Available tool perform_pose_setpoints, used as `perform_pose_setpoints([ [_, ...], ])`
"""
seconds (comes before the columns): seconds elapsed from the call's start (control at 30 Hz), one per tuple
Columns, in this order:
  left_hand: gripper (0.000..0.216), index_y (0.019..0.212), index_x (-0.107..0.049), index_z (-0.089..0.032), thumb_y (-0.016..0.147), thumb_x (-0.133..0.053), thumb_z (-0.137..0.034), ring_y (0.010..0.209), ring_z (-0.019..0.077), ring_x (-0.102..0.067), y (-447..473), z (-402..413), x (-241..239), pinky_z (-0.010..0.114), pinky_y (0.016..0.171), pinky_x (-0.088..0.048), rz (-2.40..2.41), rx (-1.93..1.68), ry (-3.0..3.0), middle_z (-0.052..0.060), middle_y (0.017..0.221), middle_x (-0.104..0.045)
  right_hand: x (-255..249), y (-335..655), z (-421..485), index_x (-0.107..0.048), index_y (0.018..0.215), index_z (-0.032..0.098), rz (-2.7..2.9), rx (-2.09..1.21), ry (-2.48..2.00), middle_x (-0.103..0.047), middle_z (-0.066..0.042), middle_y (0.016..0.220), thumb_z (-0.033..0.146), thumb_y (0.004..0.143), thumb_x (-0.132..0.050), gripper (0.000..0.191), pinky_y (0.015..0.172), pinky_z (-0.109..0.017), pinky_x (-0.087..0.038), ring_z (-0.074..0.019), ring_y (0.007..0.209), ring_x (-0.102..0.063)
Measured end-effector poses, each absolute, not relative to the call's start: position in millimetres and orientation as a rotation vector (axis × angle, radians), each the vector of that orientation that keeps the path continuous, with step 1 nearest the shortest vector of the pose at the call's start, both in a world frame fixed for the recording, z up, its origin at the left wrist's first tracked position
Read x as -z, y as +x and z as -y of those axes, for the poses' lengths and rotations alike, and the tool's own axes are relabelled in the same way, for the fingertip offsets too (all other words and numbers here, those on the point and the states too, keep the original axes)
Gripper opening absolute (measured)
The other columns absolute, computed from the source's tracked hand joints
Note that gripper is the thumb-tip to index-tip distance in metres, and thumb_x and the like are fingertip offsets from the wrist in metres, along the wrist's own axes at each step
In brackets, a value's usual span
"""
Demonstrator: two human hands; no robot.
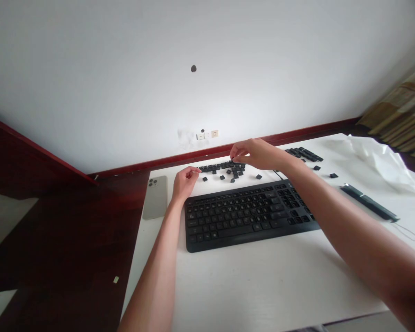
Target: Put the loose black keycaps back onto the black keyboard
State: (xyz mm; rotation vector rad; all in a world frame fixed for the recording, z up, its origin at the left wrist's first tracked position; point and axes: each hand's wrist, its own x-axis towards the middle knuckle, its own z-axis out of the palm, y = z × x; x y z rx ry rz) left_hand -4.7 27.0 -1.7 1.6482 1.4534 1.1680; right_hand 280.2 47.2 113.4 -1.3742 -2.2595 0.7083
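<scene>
A black keyboard (pixel 228 233) lies slightly slanted on the white table, between my forearms. Behind it, loose black keycaps (pixel 222 177) are scattered, and others stand in a rough row. My right hand (pixel 254 154) hovers over the right end of that row, thumb and fingers pinched on a small black keycap that is partly hidden. At the row's left end is my left hand (pixel 186 182), its fingers curled together by the outermost caps; whatever is between the fingertips is too small to make out. The keyboard's right end is covered by my right forearm.
A phone (pixel 155 197) lies at the table's left edge. More keycaps (pixel 306 154) are grouped at the back right, near a crumpled clear plastic bag (pixel 383 159). A dark narrow tool or strip (pixel 370 203) with a thin wire loop rests on the right. The wall has sockets (pixel 215 133).
</scene>
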Motion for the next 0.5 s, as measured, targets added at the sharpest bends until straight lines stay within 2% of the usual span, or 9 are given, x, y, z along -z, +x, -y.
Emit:
perform_pose_setpoints([
  [0.17, 0.020, 0.090, -0.078, -0.019, 0.086, -0.061, -0.030, 0.056, 0.0128, -0.040, -4.6, -27.3, 2.4, 0.028, 0.057, -0.027, -1.481, -1.150, 1.644, -0.003, 0.059, -0.049, -112.9, 305.1, -54.9, -0.078, 0.092, 0.026, 2.139, -0.644, -1.612, -0.076, -0.002, 0.081, 0.026, 0.085, -0.069, 0.011, 0.071, -0.038, -0.052, -0.0204, 0.076, -0.069],
  [0.3, 0.020, 0.090, -0.078, -0.019, 0.087, -0.062, -0.031, 0.055, 0.0130, -0.039, -4.4, -26.9, 2.2, 0.028, 0.057, -0.025, -1.487, -1.149, 1.668, -0.003, 0.058, -0.046, -127.1, 323.3, -55.7, -0.082, 0.093, 0.027, 2.088, -0.609, -1.621, -0.074, -0.003, 0.078, 0.035, 0.085, -0.071, 0.016, 0.066, -0.038, -0.051, -0.0174, 0.066, -0.063],
  [0.4, 0.021, 0.089, -0.078, -0.019, 0.087, -0.061, -0.031, 0.055, 0.0130, -0.038, -4.6, -27.2, 2.4, 0.028, 0.057, -0.024, -1.496, -1.150, 1.679, -0.003, 0.058, -0.045, -130.9, 323.4, -53.8, -0.083, 0.089, 0.025, 2.085, -0.598, -1.542, -0.072, -0.004, 0.077, 0.039, 0.080, -0.078, 0.017, 0.068, -0.039, -0.052, -0.0185, 0.069, -0.063],
  [0.5, 0.021, 0.089, -0.078, -0.018, 0.087, -0.061, -0.031, 0.055, 0.0127, -0.037, -4.8, -27.5, 3.1, 0.028, 0.057, -0.024, -1.492, -1.152, 1.689, -0.004, 0.057, -0.043, -126.2, 311.0, -49.4, -0.081, 0.086, 0.025, 2.122, -0.600, -1.496, -0.072, -0.003, 0.077, 0.034, 0.079, -0.080, 0.011, 0.070, -0.039, -0.053, -0.0198, 0.073, -0.065],
])
